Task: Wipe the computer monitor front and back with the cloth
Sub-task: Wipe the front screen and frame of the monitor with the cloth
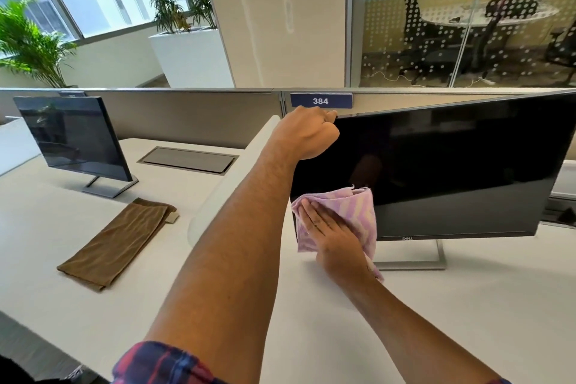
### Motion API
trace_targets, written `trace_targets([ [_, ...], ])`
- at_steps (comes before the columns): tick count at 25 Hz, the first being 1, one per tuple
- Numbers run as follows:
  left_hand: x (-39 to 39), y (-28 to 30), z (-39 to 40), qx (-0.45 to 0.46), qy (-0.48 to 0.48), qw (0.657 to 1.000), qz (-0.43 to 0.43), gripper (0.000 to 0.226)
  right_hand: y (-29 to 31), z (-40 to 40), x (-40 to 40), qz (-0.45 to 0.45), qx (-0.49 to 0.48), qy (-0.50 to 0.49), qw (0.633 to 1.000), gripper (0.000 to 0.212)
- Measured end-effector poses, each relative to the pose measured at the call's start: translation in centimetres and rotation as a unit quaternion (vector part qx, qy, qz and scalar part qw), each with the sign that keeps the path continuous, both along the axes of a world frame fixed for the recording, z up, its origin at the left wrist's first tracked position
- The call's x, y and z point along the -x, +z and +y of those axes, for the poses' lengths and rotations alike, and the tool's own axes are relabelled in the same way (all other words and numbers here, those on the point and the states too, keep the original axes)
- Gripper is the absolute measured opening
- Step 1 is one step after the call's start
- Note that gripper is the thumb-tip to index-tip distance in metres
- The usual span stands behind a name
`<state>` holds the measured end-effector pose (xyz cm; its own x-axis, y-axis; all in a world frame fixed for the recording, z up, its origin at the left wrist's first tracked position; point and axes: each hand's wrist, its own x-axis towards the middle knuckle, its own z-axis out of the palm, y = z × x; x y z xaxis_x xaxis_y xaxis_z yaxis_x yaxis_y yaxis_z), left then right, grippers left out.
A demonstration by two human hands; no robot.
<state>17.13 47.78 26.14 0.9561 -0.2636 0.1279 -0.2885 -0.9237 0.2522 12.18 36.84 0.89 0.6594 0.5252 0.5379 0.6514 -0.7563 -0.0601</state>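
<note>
A black computer monitor [452,165] stands on a silver stand on the white desk, its dark screen facing me. My left hand [307,134] grips the monitor's top left corner, fingers curled over the edge. My right hand [333,234] lies flat with straight fingers on a pink and white striped cloth [361,209], pressing it against the screen's lower left corner. Part of the cloth hangs below the monitor's bottom edge.
A second monitor [74,137] stands on the desk [467,305] at the left, with a folded brown cloth [115,243] lying in front of it. A white divider [230,178] separates the two desks. A grey partition with a "384" label [321,100] runs behind.
</note>
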Motion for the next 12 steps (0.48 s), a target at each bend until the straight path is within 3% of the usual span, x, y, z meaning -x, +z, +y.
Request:
trace_targets([
  [4, 0.3, 0.2, 0.0, -0.003, 0.003, 1.0, -0.01, 0.032, -1.9, -2.3, 0.9, 0.046, 0.021, 0.076, 0.996, 0.066],
  [8, 0.3, 0.2, -0.2, -0.005, -0.002, 1.0, 0.003, 0.033, -1.3, -2.8, 0.6, 0.098, -0.034, 0.0, 0.995, 0.105],
  [11, 0.4, 0.2, -0.2, -0.016, 0.0, 1.0, -0.019, 0.023, -1.9, -3.5, 0.8, 0.061, 0.024, 0.088, 0.994, 0.085],
  [12, 0.4, 0.2, -0.3, -0.018, 0.003, 0.999, -0.027, 0.02, -1.7, -4.3, 0.6, 0.077, -0.001, 0.081, 0.994, 0.081],
])
